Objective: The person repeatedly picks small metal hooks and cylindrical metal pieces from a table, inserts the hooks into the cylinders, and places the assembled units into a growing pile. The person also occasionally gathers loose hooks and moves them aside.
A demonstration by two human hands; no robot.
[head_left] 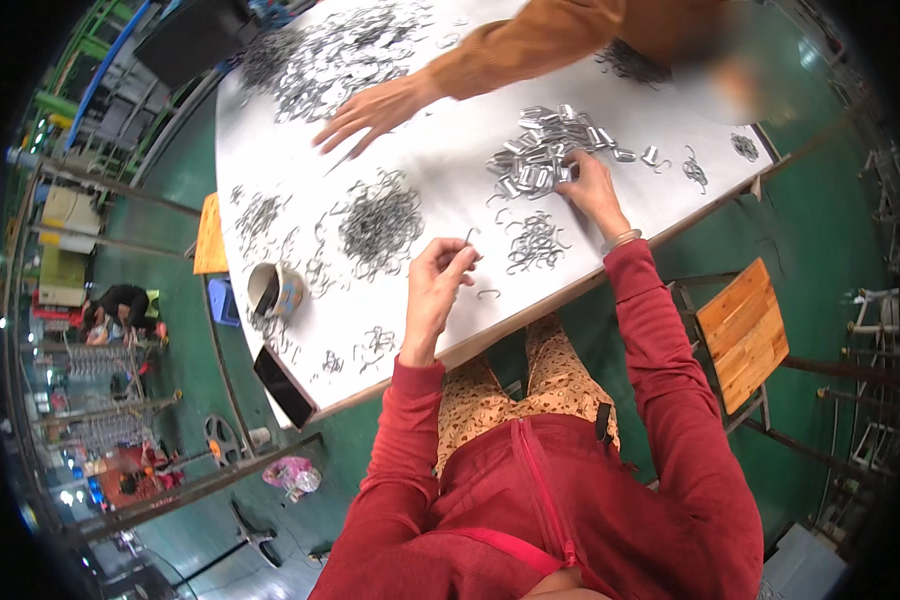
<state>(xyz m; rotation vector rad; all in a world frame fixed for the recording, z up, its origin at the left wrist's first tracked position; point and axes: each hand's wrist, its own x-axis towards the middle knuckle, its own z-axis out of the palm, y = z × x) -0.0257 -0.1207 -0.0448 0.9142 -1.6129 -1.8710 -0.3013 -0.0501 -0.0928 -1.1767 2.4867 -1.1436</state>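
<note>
In my left hand (pixel 438 278), thumb and fingers pinch a small curved wire hook (pixel 470 236) above the white table. My right hand (pixel 594 192) is at the right side of a heap of shiny silver metal pieces (pixel 538 145), short and sleeve-like. Its thumb and index finger close around a piece at the heap's edge, partly hidden by the fingers. Between my hands and the table's near edge lies a small pile of wire hooks (pixel 536 243). A larger dark pile of hooks (pixel 380 222) sits left of my left hand. One loose hook (pixel 488 293) lies near the edge.
Another person's arm in a brown sleeve (pixel 530 45) reaches across the far side, hand (pixel 375 112) over the table (pixel 440 180). A cup (pixel 276 290) and a dark phone (pixel 284 386) stand at the left edge. Wooden stools (pixel 742 335) flank the table. More metal parts (pixel 350 60) cover the far left.
</note>
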